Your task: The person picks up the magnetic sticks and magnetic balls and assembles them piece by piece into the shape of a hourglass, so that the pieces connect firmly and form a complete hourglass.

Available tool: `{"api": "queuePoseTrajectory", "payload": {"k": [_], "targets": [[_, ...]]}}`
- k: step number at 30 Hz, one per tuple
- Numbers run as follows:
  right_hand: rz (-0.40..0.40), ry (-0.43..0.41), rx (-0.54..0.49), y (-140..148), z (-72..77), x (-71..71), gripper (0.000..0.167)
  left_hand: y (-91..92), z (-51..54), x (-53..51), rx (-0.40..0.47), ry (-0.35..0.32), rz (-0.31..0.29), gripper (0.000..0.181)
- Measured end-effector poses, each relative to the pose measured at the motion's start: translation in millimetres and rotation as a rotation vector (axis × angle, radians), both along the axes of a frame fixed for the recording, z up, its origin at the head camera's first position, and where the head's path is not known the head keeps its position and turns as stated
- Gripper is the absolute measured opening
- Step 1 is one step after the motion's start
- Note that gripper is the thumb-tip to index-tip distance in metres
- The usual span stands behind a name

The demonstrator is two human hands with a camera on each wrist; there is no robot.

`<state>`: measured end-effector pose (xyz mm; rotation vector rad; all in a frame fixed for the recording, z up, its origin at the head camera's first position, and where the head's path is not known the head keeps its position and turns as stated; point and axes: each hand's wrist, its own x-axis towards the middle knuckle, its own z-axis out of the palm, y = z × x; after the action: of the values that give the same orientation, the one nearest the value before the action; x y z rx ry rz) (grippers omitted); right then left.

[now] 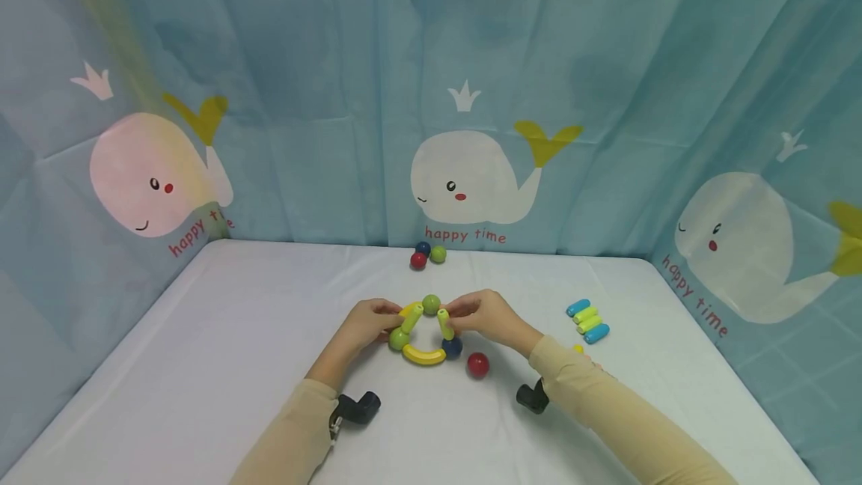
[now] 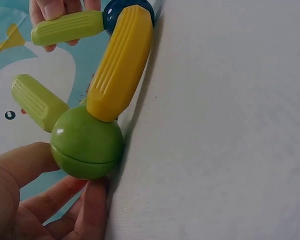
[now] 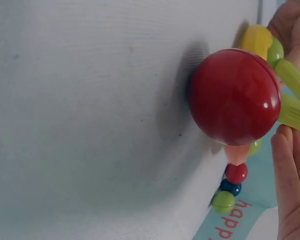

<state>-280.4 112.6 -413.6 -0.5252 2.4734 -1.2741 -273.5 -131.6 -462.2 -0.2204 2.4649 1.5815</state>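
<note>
A ring of toy pieces lies on the white table in the head view. A yellow curved rod (image 1: 424, 355) joins a green ball (image 1: 399, 340) to a navy ball (image 1: 452, 348), and another green ball (image 1: 431, 304) is at the far side. One light green stick (image 1: 413, 318) rises from the near green ball, a second light green stick (image 1: 445, 323) from the navy one. My left hand (image 1: 369, 322) holds the near green ball between thumb and fingers. With thumb and fingers, my right hand (image 1: 490, 316) pinches the second stick.
Just right of the ring is a loose red ball (image 1: 478, 365). Red, navy and green balls (image 1: 438, 254) cluster by the back edge. Several blue and light green sticks (image 1: 588, 319) lie at right. A small yellow piece (image 1: 578, 349) shows beside the right sleeve.
</note>
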Motion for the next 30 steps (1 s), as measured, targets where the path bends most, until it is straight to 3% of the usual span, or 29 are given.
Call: {"api": "queuePoseTrajectory", "payload": {"k": [3,7,10,15,22,30], "targets": [[-0.043,-0.026,0.001,2,1.7,-0.6,0.028,-6.1,8.9,1.1,-0.058,-0.019,-0.058,0.034],[-0.182,-0.058,0.008,4,-0.4,-3.3,0.033,-17.7,21.8,5.3,-0.119,-0.075,-0.146,0.037],[-0.251,-0.114,0.024,5,-6.4,-5.9,0.035,-23.1,26.3,8.1,-0.086,-0.127,-0.195,0.034],[-0.259,-0.205,0.028,6,-17.4,-7.3,0.032,-23.5,28.0,10.2,-0.019,-0.141,-0.256,0.04],[-0.275,-0.216,0.024,6,-19.7,-3.0,0.032,-17.4,25.3,11.2,-0.023,-0.139,-0.259,0.052],[-0.284,-0.228,0.0,3,-23.1,-2.0,0.032,-18.3,21.3,9.1,-0.01,-0.133,-0.252,0.054]]}}
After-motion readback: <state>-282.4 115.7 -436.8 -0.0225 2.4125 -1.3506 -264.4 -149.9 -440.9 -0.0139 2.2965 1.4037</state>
